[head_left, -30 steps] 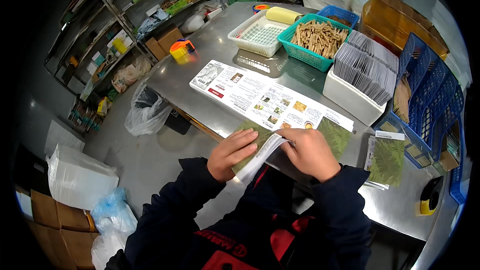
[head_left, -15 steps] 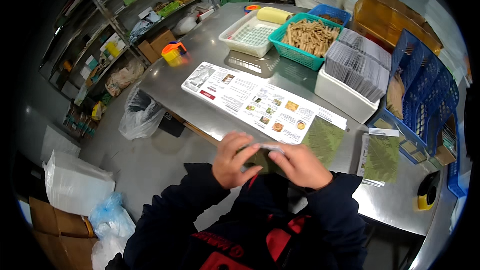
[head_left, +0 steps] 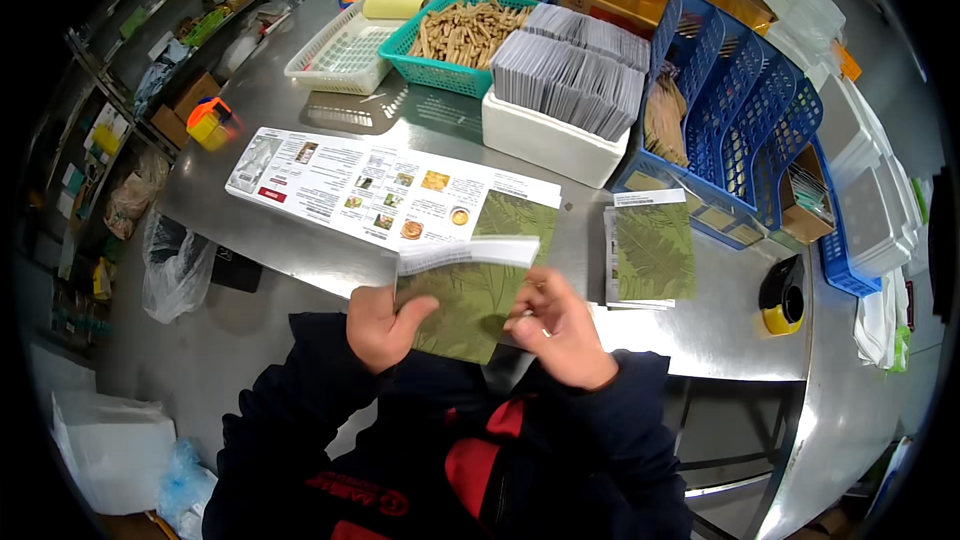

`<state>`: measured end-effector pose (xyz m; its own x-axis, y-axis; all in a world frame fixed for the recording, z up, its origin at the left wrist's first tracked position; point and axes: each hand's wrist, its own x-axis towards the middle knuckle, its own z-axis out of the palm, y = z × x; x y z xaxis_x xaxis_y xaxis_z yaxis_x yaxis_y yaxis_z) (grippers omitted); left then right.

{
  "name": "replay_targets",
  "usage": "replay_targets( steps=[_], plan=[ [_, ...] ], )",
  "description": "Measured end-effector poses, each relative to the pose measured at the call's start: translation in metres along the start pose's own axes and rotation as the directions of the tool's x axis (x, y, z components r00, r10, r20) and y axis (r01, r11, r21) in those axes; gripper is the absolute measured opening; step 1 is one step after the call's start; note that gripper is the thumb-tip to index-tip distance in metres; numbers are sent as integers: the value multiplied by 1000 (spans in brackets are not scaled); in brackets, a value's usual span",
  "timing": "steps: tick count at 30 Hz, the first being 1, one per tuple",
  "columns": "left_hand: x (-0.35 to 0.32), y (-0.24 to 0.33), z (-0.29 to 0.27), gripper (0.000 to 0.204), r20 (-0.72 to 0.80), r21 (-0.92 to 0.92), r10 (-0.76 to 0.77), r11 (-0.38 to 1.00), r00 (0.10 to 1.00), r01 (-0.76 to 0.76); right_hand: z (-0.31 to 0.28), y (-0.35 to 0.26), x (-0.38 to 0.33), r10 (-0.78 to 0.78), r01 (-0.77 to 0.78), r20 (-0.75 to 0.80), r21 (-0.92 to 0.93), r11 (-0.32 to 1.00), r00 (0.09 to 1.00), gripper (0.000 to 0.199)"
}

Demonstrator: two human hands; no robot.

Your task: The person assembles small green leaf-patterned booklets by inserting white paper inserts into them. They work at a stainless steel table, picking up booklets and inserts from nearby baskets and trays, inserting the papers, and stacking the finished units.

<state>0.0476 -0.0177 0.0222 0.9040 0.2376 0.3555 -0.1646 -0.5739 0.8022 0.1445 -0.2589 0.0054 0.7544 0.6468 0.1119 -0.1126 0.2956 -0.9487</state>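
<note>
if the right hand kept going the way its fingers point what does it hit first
Probably the green leaf-print sheet that the right hand already grips; its fingers point left, and beyond it lies the left hand.

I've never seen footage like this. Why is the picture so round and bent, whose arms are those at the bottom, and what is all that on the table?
There is no machine here: a person wears a wide-angle camera on the head, looking down, which is why straight edges curve near the rim. The dark sleeves rising from the lower edge are that person's own arms.

The left hand and right hand together hold a green leaf-patterned sheet with a white strip folded along its top.

On the steel table lie a long printed leaflet, a small stack of similar green sheets, a white box of grey packets, a teal basket of tan sticks, a white basket, blue crates and a yellow-and-black tape dispenser.
</note>
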Motion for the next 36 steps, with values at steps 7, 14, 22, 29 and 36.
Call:
replay_targets(
  steps=[7, 14, 22, 29, 36],
  plan=[
    [-15, -10, 55, 36, 123, -532, -220, 808, 968, 251, 21, 25, -25, -289, 81, -375, -483, 872, 881, 24],
    [-8, -1, 94, 60, 458, -828, -293, 204, 839, 523, 11, 9, -38, 6, 40, -455, 93, 995, 891, 28],
    [29, -11, 42, 19, 270, -164, 1, 985, 963, 45, -155, -54, -35, -238, -385, -606, -713, 586, 759, 41],
    [28, -25, 38, 20, 411, 18, 28, 999, 911, -39, -184, 17, -18, -261, -684, -639, -715, -144, 723, 48],
    [55, -54, 32, 51, 436, 373, 331, 780, 837, -502, -178, -1, -13, -309, -712, -650, -683, -162, 694, 45]
  ],
)
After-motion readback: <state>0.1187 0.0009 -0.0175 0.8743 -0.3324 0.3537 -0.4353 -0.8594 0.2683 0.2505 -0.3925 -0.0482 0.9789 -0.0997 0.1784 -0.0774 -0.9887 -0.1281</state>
